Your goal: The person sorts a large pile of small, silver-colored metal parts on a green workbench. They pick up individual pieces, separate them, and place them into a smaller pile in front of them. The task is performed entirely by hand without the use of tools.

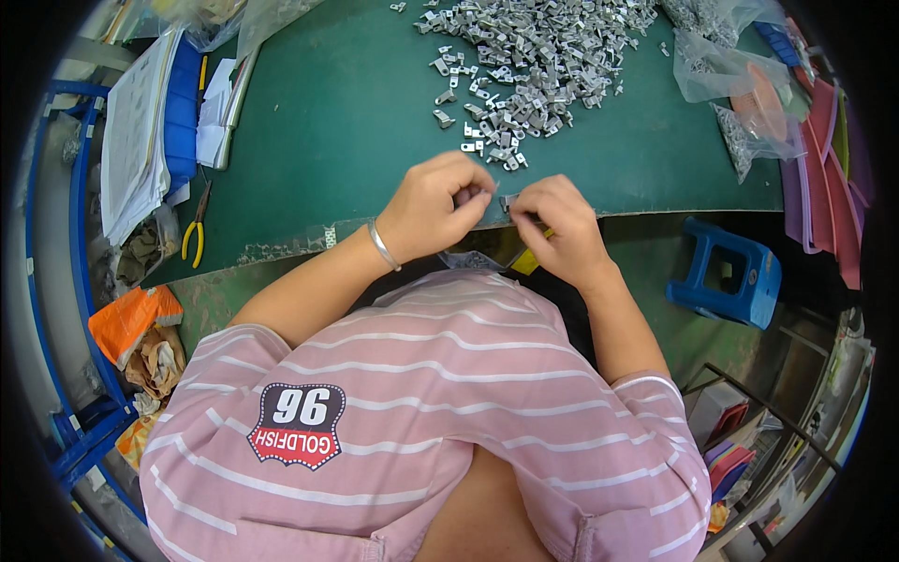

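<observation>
A small metal part [507, 202] is pinched between the thumb and fingers of the right hand [559, 225], just above the near edge of the green table [328, 131]. The left hand [438, 204] is held close beside it, with thumb and forefinger brought together; whether anything is gripped there cannot be told, as the fingertips are blurred. A bracelet [383, 246] is worn on the left wrist. Beyond the hands, a pile [552, 61] of similar grey parts is spread over the table, with a few scattered toward the hands. Pliers [194, 236] are laid at the table's left, near stacked papers [140, 131]. At the right, below table level, a blue stool [693, 288] is seen.
</observation>
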Demonstrator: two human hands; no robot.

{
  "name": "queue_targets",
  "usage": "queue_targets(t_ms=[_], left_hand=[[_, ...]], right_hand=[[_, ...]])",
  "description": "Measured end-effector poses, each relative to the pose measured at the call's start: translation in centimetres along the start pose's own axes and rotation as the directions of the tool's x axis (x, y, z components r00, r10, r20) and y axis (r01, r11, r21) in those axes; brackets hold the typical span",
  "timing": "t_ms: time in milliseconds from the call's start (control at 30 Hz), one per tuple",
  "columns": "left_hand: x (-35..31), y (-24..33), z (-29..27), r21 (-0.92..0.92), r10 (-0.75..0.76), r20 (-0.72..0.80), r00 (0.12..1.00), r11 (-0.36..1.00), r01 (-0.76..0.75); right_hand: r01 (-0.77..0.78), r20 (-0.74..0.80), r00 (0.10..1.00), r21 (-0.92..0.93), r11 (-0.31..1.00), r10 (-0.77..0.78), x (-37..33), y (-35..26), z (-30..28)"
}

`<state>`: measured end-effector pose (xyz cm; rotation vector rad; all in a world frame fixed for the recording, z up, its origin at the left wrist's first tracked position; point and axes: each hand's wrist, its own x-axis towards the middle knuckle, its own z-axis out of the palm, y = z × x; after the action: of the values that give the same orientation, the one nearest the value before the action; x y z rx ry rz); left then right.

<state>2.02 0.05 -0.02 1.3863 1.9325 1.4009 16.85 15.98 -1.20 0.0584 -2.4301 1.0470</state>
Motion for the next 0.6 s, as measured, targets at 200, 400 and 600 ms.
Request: queue_targets(t_ms=[200, 400, 600], left_hand=[[0.7, -0.5, 0.6, 0.245, 0.046, -0.121, 0.992, 0.969, -0.015], [1.7, -1.1, 1.4, 0.374, 0.087, -0.131, 0.988, 0.927, -0.032], [1.5, -0.5, 1.2, 0.307, 0.041, -0.100, 0.994, 0.952, -0.008]], right_hand=[[-0.171, -0.235, 0.965, -0.205, 0.964, 0.121, 2.8, 1.2, 1.8], [-0.013, -0.128, 0.992, -0.177, 0.984, -0.010, 2.3, 1.5, 1.0], [-0.099, -0.121, 0.987, 0.036, 0.994, 0.103, 1.0, 1.0, -1.0]])
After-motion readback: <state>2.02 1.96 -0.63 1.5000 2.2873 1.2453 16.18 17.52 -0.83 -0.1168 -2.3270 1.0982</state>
